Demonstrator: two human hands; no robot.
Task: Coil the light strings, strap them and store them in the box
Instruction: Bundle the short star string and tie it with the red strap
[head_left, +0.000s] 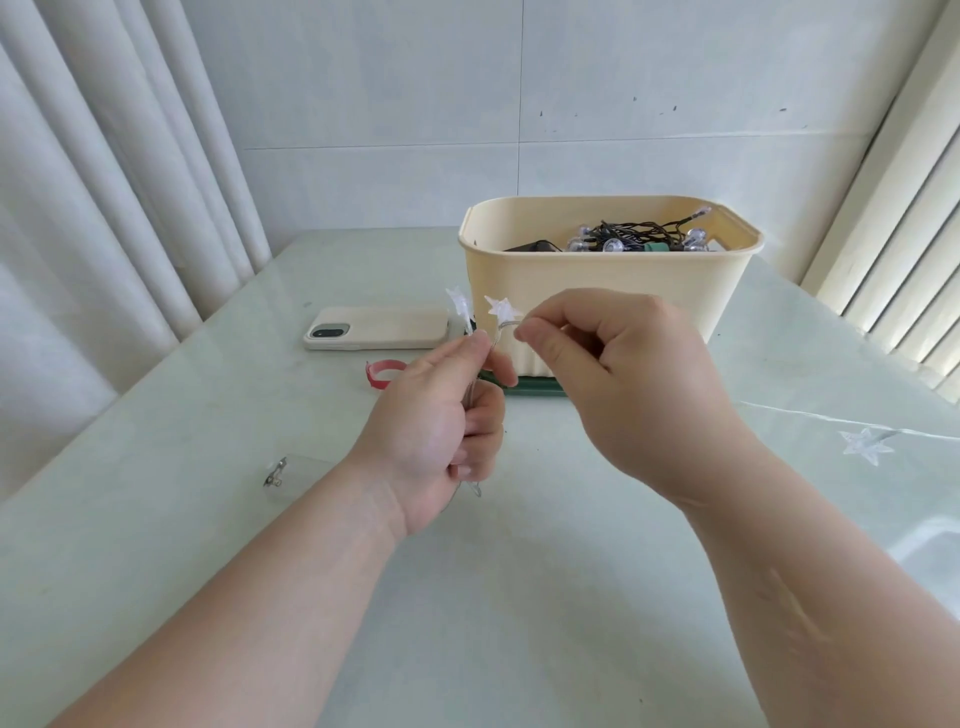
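My left hand (441, 415) grips a small coil of clear light string, with two clear star lights (503, 308) sticking up above its fingers. My right hand (618, 364) pinches the thin clear wire just right of those stars. The rest of this string trails across the table to the right, where another star light (866, 442) lies. Behind my hands stands the cream box (597, 291), holding a dark-wired string of round bulbs (639, 238). A red strap (383, 373) lies curled on the table left of the box.
A phone in a cream case (378, 328) lies face down left of the box. A small clear battery holder (284, 475) sits at the near left of the pale green table (519, 597). A green lid (535, 385) lies under the box. Curtains hang on both sides.
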